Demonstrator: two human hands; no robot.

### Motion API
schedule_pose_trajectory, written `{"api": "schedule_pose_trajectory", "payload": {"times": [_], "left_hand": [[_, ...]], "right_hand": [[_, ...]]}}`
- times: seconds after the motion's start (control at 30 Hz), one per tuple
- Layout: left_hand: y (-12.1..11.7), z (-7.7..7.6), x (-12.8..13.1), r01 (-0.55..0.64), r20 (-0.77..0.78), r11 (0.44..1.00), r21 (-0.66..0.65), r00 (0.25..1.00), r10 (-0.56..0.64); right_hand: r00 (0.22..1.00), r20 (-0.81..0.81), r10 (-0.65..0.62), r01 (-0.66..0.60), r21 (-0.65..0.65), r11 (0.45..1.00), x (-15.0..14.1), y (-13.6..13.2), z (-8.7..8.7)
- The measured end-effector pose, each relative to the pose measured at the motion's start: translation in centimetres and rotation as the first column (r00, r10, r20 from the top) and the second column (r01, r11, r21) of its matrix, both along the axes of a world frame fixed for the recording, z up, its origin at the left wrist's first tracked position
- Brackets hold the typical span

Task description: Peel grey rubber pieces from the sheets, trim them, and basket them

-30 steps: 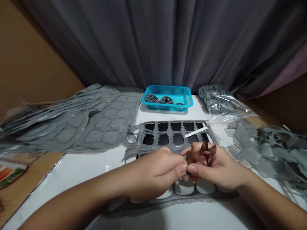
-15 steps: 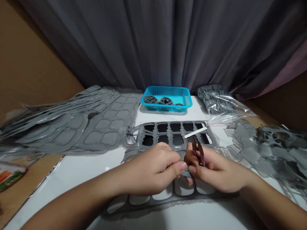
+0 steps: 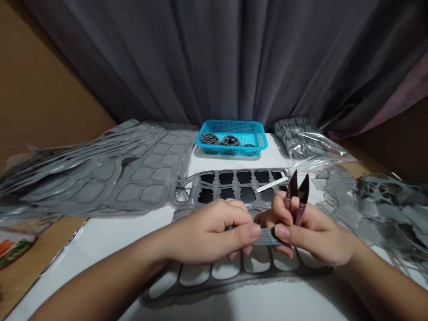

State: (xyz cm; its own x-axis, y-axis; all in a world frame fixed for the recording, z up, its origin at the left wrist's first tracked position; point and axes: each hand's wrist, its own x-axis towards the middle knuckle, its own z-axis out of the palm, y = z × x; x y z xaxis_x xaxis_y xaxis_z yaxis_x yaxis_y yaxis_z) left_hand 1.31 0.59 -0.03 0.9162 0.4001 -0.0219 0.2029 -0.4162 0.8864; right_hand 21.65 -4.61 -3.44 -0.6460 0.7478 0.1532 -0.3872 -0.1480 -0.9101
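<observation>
My left hand (image 3: 220, 234) is closed, its thumb and fingers pinching one end of a small stack of thin grey rubbery strips (image 3: 267, 237). The other end sits between the thumb and fingers of my right hand (image 3: 307, 236), so the stack lies level across the short gap. Also in my right hand are thread snips (image 3: 297, 196), blades upward and apart. Below both hands is a grey moulded sheet (image 3: 207, 281) with rows of rounded openings. Whatever the left fingers cover of the strips is hidden.
Behind the hands lies another grey frame sheet (image 3: 238, 192) over black, with a white stick (image 3: 271, 183) on it. A blue basket (image 3: 234, 151) holds grey loops. Layered grey sheets (image 3: 133, 174) cover the left, grey scraps (image 3: 347, 205) the right, near a clear bag (image 3: 304, 142).
My hands have drawn slightly apart, baring more of the grey strips between them. The snips in my right hand have turned and shifted right, their blades now pointing up.
</observation>
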Motion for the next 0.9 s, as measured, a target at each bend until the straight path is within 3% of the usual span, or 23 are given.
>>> {"api": "schedule_pose_trajectory", "payload": {"times": [0.17, 0.5, 0.9], "left_hand": [[-0.07, 0.12, -0.01, 0.001, 0.06, 1.0, -0.022, 0.998, 0.0], [0.17, 0.14, -0.44, 0.041, 0.128, 0.999, -0.015, 0.991, -0.039], [0.32, 0.26, -0.79, 0.087, 0.156, 0.991, -0.102, 0.985, -0.071]], "right_hand": [[0.998, -0.04, -0.043, 0.041, -0.037, 0.998, -0.32, -0.45, 0.35], [0.977, -0.011, -0.212, 0.211, 0.128, 0.969, -0.46, -0.16, 0.59], [0.959, 0.007, -0.283, 0.276, 0.209, 0.938, -0.26, 0.2, 0.87]]}}
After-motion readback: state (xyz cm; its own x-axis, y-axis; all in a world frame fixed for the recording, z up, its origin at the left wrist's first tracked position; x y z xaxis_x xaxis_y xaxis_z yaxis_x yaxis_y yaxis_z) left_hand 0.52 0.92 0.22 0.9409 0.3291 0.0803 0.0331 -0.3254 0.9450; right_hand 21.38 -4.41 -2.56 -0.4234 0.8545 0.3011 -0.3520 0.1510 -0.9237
